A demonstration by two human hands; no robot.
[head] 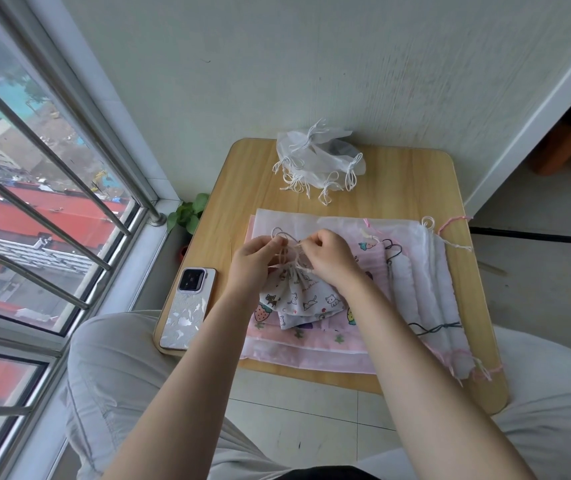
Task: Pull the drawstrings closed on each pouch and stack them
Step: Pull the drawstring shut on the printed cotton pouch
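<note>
Bare table point(242, 188) between phone point(188, 308) and white pouches point(315, 159)

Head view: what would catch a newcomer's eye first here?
Mid-table, the left hand and right hand pinch the cream drawstrings of a cat-print pouch, its mouth gathered, lying on flat pink and white pouches. A heap of white pouches sits at the far edge, and a phone at the left edge.

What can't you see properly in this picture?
Head view:
- Cat-print pouch: its opening is hidden by the left hand and right hand.
- Flat pouches: overlapping, so they cannot be counted.
- Potted plant: its pot is hidden behind the table.
</note>
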